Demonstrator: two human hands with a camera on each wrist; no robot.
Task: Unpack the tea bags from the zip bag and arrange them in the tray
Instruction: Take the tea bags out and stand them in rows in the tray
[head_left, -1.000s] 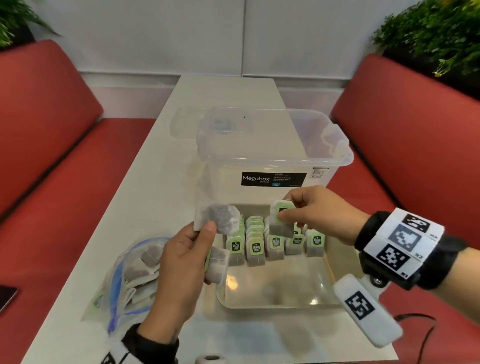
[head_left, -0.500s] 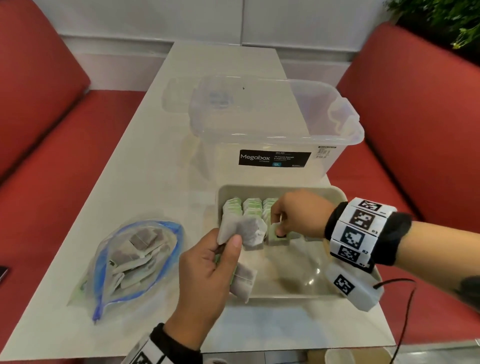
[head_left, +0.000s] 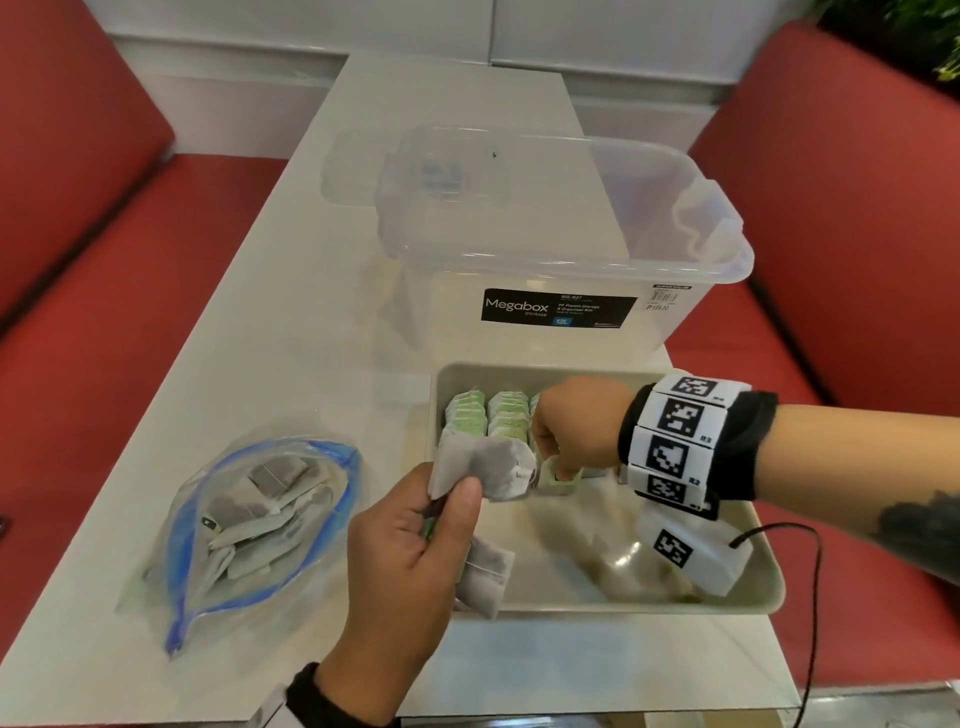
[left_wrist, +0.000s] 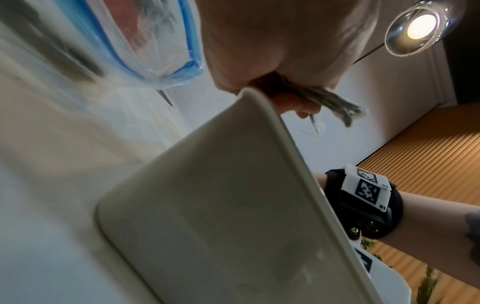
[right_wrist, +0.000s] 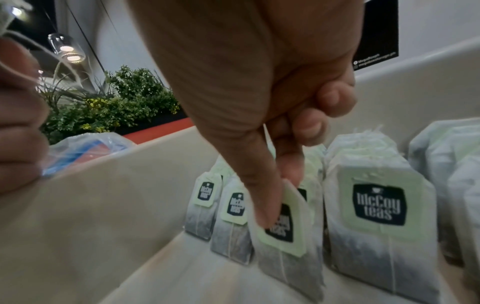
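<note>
**A:** What do you have nearest you?

**B:** At six o'clock my left hand (head_left: 410, 561), curled round a bunch of loose tea bags (head_left: 488, 470); one fans up past my thumb, another hangs under the palm over the tray's near-left corner. I cannot count them.

**A:** And the tray?

**B:** The beige tray (head_left: 748, 608) sits at about four o'clock on the white table (head_left: 291, 322). Its near half shows bare floor. Rows of standing tea bags (right_wrist: 379, 216) with green tags fill the far-left part. My right hand (head_left: 576, 426) is among them, thumb and forefinger pinching one tagged tea bag (right_wrist: 285, 232) upright at the front of a row, touching its neighbours.

**A:** The zip bag?

**B:** At eight o'clock, lying flat, well left of the tray: a clear zip bag (head_left: 249, 525) with a blue seal, mouth gaping, more bags heaped inside.

**A:** Anything beyond?

**B:** At twelve o'clock a clear storage box (head_left: 561, 249) stands just behind the tray, labelled Megabox. Red benches (head_left: 841, 218) flank the table.
</note>
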